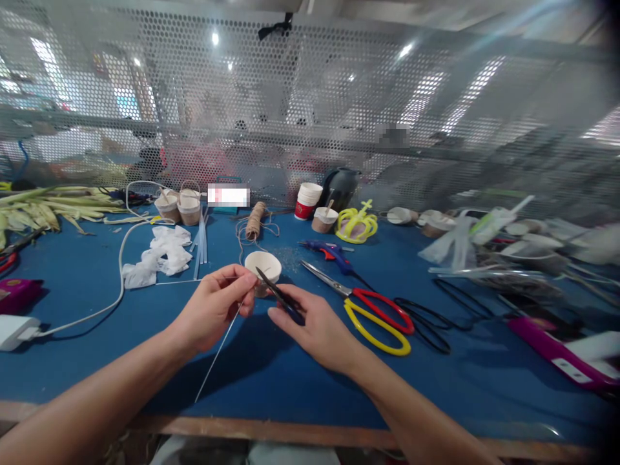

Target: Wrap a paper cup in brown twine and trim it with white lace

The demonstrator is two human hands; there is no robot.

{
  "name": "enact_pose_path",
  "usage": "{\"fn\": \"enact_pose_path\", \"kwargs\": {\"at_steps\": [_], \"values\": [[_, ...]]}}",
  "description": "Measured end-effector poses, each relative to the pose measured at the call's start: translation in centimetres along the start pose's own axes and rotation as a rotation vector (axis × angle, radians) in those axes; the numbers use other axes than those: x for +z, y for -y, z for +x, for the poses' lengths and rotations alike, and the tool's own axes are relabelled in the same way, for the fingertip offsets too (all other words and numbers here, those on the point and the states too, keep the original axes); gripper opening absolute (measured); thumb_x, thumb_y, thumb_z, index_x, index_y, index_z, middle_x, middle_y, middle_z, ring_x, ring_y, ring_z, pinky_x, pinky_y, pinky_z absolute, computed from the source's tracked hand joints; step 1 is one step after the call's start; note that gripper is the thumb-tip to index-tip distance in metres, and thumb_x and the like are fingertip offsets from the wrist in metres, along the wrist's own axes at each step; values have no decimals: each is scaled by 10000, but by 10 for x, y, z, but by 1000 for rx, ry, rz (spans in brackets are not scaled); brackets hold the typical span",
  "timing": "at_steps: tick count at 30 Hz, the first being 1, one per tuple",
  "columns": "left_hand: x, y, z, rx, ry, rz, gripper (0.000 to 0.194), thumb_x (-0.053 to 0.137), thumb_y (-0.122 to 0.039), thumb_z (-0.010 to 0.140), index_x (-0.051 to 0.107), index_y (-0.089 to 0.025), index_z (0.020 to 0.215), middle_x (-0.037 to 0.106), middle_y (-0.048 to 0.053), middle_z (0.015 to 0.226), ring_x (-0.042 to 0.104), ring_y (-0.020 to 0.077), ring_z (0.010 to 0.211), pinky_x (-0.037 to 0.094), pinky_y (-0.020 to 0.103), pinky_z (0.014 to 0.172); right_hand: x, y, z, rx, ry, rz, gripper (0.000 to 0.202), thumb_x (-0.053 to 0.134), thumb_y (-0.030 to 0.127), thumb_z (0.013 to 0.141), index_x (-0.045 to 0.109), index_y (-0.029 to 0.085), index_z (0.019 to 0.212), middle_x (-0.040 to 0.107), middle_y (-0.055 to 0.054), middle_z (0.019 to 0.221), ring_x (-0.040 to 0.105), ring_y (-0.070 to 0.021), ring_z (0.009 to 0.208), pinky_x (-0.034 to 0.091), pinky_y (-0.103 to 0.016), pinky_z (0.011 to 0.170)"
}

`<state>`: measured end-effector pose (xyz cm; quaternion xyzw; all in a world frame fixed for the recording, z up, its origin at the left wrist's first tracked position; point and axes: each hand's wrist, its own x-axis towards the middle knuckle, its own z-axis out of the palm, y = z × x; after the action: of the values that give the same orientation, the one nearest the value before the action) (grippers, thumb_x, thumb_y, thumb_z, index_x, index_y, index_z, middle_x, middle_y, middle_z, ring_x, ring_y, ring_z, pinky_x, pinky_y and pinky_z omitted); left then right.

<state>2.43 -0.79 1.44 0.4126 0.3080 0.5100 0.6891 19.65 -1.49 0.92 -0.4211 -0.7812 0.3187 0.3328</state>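
My left hand point(227, 298) pinches thin white wire point(220, 352) between thumb and fingers. One length slants down toward the table's front edge; another runs left toward a crumpled white cloth point(165, 253). Whether it is a single bent wire I cannot tell. My right hand point(310, 326) is closed around a slim black pliers-like tool point(277, 294), its pointed tip close to the left fingertips. Just behind both hands stands a small paper cup point(264, 265), partly hidden by them. Large scissors point(358, 303) with red and yellow handles lie right of my right hand.
A blue glue gun point(332, 254), a twine spool point(255, 221), a yellow crown-shaped piece point(357, 223) and a stack of cups point(309, 199) are farther back. Glue sticks point(201, 242) lie left. Purple power strips point(557, 345) and cables sit at the sides. Perforated metal point(194, 84) closes the back.
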Motion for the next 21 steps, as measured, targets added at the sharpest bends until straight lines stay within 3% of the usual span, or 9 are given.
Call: {"fn": "enact_pose_path", "kwargs": {"at_steps": [8, 16, 19, 21], "values": [[3, 2, -2, -28, 2, -41, 244, 712, -310, 695, 537, -142, 667, 492, -57, 468, 414, 48, 436, 318, 177, 466, 1, 2, -1, 10, -14, 7, 274, 532, 295, 832, 602, 153, 1055, 682, -94, 1025, 635, -216, 903, 494, -345, 804], [2, 4, 0, 70, 16, 46, 253, 687, -347, 714, 536, -147, 681, 505, -56, 480, 420, 56, 461, 321, 179, 489, -2, 7, -1, 34, 17, 52, 269, 520, 302, 833, 635, 160, 1030, 694, -67, 998, 628, -227, 933, 480, -333, 822], [0, 5, 1, 50, 29, 211, 269, 573, -406, 795, 551, -150, 718, 508, -46, 482, 428, 68, 438, 340, 190, 479, -4, 5, 0, 53, -12, 44, 264, 518, 307, 830, 642, 159, 1009, 698, -63, 956, 631, -227, 909, 482, -327, 796], [-2, 3, -3, 114, 55, 503, 307, 472, -405, 852, 578, -152, 714, 522, -26, 484, 445, 87, 429, 359, 206, 466, -6, 3, 1, 64, -62, 29, 255, 520, 312, 825, 648, 156, 981, 698, -57, 909, 633, -218, 875, 483, -313, 768]]}}
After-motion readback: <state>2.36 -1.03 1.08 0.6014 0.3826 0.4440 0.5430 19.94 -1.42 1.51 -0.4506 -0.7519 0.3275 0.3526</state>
